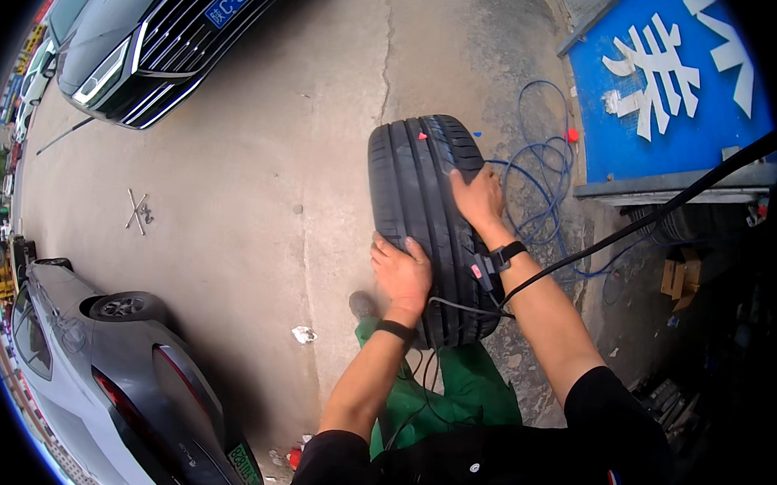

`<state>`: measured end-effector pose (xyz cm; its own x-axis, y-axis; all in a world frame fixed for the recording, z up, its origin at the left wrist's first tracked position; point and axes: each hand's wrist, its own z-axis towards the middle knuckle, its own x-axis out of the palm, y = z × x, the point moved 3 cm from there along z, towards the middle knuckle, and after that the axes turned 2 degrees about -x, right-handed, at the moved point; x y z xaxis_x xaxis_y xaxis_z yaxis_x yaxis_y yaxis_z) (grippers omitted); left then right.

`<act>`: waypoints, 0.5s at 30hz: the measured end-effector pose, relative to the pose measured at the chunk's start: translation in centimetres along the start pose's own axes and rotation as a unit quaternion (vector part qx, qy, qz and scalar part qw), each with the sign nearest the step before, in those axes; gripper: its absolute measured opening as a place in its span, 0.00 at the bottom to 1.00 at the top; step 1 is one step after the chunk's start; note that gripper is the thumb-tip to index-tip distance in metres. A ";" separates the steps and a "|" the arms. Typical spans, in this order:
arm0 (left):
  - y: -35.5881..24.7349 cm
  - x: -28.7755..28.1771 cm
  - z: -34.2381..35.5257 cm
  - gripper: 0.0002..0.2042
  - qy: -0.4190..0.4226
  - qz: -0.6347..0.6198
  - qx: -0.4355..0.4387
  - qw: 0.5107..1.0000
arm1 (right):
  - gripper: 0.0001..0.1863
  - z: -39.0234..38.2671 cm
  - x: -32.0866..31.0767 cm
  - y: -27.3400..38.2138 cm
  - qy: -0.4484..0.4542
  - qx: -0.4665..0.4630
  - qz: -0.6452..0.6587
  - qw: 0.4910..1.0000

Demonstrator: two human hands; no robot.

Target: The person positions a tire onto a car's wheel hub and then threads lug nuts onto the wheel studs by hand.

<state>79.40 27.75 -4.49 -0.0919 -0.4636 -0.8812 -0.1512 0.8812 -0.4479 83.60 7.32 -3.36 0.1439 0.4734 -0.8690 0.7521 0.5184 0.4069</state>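
Note:
A black tire (413,187) stands upright on its tread on the ground right before my legs. Its grooved tread faces up toward me, and a small red mark shows near its far end. My left hand (402,273) grips the tire's left edge, thumb on the tread. Farther up, my right hand (480,199) holds the right edge, its thumb on the tread and its other fingers partly hidden over the side. A dark cable (464,308) runs across the near part of the tire from my right wrist.
A blue hose (544,150) lies coiled right of the tire, beside a blue sign board (647,89). A dark car (146,41) stands at the far left, a grey car (140,370) at the near left. A cross-shaped lug wrench (137,211) lies between them. An opened cardboard box (682,277) sits at right.

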 end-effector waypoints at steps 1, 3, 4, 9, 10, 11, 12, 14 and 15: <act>-1.1 0.3 0.6 0.36 -0.009 -0.002 -0.001 1.000 | 0.42 0.2 -1.1 -0.4 -0.054 -0.075 0.049 0.995; -2.6 0.8 2.7 0.36 0.009 -0.014 -0.016 1.000 | 0.45 -0.8 -1.9 -3.4 -0.013 -0.010 0.110 0.994; -2.8 0.8 3.8 0.35 0.034 -0.026 -0.024 0.999 | 0.45 -2.9 -1.6 -5.2 0.010 0.092 0.083 0.992; 0.0 -0.5 8.9 0.34 0.034 -0.106 0.015 0.994 | 0.43 -6.0 2.0 -6.0 -0.059 0.052 0.058 0.995; 1.5 -0.2 8.5 0.35 0.107 -0.149 -0.023 0.983 | 0.43 -5.5 2.3 -5.4 -0.082 0.008 0.050 0.995; 3.3 -0.1 7.3 0.36 0.156 -0.200 -0.048 0.966 | 0.43 -4.5 2.6 -5.2 -0.052 0.048 0.023 0.997; 5.4 0.0 5.9 0.37 0.188 -0.255 -0.069 0.946 | 0.43 -3.7 2.6 -4.8 -0.061 0.049 0.004 0.997; 7.8 1.4 2.2 0.38 0.246 -0.272 -0.139 0.920 | 0.44 -2.1 2.4 -4.3 -0.042 0.057 -0.012 0.997; 8.3 2.0 1.1 0.40 0.188 -0.307 -0.105 0.927 | 0.44 -1.6 2.2 -4.0 -0.044 0.049 -0.023 0.998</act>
<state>79.00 34.20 -10.14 -0.2560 -0.9063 -0.3363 -0.4728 0.4209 -0.7742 79.88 7.36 -6.48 0.1597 0.3845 -0.9092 0.8178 0.4643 0.3400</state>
